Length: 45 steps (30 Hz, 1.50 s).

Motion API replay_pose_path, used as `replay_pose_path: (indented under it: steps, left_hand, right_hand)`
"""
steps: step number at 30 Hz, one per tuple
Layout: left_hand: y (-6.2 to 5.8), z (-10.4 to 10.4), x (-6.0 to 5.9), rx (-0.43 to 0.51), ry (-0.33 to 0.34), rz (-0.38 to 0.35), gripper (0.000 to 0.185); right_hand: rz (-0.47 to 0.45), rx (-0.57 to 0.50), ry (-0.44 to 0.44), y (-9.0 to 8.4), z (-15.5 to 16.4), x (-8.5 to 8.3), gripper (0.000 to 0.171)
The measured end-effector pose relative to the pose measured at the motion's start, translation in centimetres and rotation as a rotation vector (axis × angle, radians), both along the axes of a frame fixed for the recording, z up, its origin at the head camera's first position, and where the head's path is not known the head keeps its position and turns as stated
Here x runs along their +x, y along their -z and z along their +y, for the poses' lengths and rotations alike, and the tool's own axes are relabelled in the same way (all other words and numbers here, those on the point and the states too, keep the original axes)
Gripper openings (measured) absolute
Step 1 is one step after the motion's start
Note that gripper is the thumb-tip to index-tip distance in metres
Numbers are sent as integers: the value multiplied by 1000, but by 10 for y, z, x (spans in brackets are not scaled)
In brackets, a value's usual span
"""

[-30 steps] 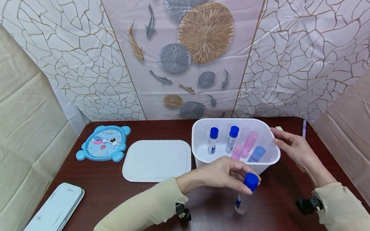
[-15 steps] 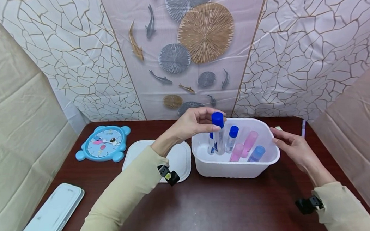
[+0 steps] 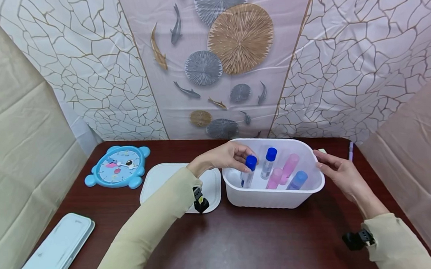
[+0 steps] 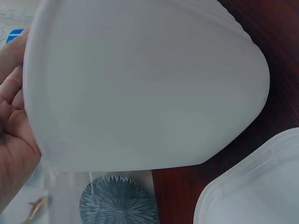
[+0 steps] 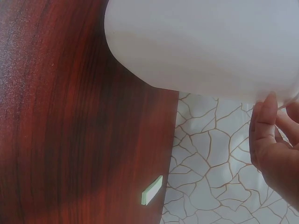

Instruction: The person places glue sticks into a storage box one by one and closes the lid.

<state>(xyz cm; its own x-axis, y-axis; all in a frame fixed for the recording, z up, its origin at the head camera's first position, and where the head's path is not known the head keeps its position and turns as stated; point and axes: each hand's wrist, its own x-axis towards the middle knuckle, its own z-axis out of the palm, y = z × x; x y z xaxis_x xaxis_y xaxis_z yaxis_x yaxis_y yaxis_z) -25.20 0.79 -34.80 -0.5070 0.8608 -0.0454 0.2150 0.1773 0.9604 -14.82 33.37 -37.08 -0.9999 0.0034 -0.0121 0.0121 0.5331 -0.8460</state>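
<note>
Nearest the viewer, at about seven o'clock on the dark red-brown wooden table (image 3: pixel 244 248), lies a long pale blue plastic case (image 3: pixel 49 255). Further in, at the table's middle, stands the white oval plastic tub (image 3: pixel 271 197). The right hand (image 3: pixel 338 174) rests at the tub's three o'clock rim with its fingers nearly straight and relaxed, fingertips touching the wall; it grips nothing. The left hand (image 3: pixel 226 156) reaches over the tub's nine o'clock rim, its fingertips curled and pinching the blue cap of a clear glue-stick tube (image 3: pixel 248 171), which stands tilted inside the tub near its left wall. Just beside it at three o'clock stands a second blue-capped clear tube (image 3: pixel 268 162), and further right lean a pink tube (image 3: pixel 288 167), a shorter pink tube (image 3: pixel 274 177) and a light blue tube (image 3: pixel 297 180). A flat white rounded-rectangle lid (image 3: pixel 166 182) lies just beside the tub at nine o'clock. Beyond it, at ten o'clock, lies a light blue toy clock (image 3: pixel 118 166). At the far two o'clock edge lie a small pale green eraser-like block (image 5: pixel 151 190) and a thin lilac pen (image 3: pixel 350 151).
</note>
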Motion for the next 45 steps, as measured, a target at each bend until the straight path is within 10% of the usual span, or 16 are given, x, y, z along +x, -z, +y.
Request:
replay_pose_path:
  steps: [23,45]
  left_hand:
    - [3,19,-5,-283,177,262,28]
    - [-12,-2,5,-186,66,249,43]
  right_hand:
    - [2,-4,0,0,-1,0,59]
    - [9,15,6,0,-1,0,60]
